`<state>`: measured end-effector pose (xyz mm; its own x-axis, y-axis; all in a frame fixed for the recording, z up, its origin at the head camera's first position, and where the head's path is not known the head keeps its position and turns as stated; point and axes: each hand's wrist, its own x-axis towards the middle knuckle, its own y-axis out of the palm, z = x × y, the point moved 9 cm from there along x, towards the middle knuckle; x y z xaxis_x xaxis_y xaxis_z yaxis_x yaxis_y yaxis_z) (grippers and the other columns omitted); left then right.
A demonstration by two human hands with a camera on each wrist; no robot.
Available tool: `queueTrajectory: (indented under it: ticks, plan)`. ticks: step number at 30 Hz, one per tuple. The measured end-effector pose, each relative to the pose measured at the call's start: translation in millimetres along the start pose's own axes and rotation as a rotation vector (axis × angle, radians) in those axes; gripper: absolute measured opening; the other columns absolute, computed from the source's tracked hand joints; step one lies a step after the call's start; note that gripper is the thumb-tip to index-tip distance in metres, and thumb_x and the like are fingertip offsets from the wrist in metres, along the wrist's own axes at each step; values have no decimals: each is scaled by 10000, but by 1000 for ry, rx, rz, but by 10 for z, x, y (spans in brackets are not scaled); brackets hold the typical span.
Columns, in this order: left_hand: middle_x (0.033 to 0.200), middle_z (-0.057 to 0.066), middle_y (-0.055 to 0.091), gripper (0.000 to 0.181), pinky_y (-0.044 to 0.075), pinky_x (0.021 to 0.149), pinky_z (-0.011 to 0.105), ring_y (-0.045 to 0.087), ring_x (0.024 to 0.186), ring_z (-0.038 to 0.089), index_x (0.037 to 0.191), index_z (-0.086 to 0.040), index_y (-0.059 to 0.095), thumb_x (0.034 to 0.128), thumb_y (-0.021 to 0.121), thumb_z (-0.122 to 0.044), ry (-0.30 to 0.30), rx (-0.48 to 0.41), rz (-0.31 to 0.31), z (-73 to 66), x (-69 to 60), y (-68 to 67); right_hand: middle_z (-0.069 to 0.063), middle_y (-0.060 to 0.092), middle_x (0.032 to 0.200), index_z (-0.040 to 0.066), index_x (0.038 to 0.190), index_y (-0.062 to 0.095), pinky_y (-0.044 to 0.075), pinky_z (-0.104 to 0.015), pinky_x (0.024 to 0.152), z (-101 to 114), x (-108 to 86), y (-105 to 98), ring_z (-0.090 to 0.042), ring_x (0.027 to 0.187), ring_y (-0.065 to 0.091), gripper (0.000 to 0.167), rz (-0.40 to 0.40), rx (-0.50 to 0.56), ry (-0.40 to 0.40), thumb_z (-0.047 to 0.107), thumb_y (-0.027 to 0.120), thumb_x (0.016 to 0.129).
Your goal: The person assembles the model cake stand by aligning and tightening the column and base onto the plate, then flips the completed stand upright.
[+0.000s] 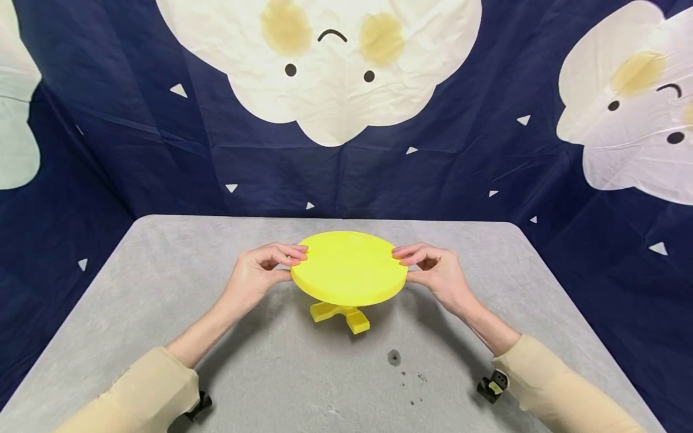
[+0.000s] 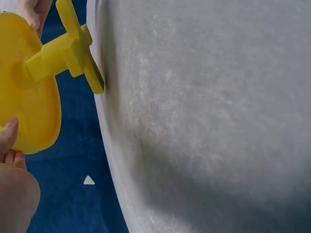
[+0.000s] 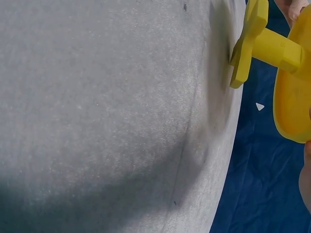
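A small yellow toy table (image 1: 349, 270) with a round top, a central post and a crossed foot (image 1: 357, 320) stands upright in the middle of the head view. My left hand (image 1: 265, 267) pinches the left edge of its top, fingertips above and thumb lower. On the opposite edge, my right hand (image 1: 430, 273) pinches the rim in the same way. Both wrist views show the underside and the post (image 2: 51, 58) joined to the top. The foot (image 3: 250, 43) is at the grey surface; whether it touches or hovers slightly, I cannot tell.
A grey tabletop (image 1: 260, 373) spreads under both arms, with a dark round spot (image 1: 394, 358) and smaller marks near the front. Behind and beside it hangs a dark blue cloth (image 1: 162, 150) printed with white clouds.
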<state>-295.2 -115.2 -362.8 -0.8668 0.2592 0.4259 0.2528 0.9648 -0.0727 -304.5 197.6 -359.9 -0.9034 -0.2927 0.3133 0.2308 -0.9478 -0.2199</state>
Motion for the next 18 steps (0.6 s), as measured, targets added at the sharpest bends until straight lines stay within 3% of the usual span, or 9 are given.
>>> queueTrajectory:
  ticks: [10, 18]
  plan:
    - [1042, -70, 792, 142, 565, 1015, 220, 693, 1224, 105, 894, 122, 724, 779, 806, 125, 41, -15, -20, 55, 10, -1, 59, 778, 1079, -112, 954, 736, 563, -277, 1044, 0, -19, 0, -128, 1197, 691, 232, -7, 3, -19, -61, 857, 762]
    - [1118, -40, 745, 181, 521, 1086, 227, 651, 1285, 111, 949, 90, 727, 791, 811, 114, 20, 53, -23, 78, -6, -10, 27, 761, 1119, -77, 964, 734, 539, -270, 1080, 9, -42, 13, -136, 1208, 677, 222, 7, -17, -38, -63, 849, 775]
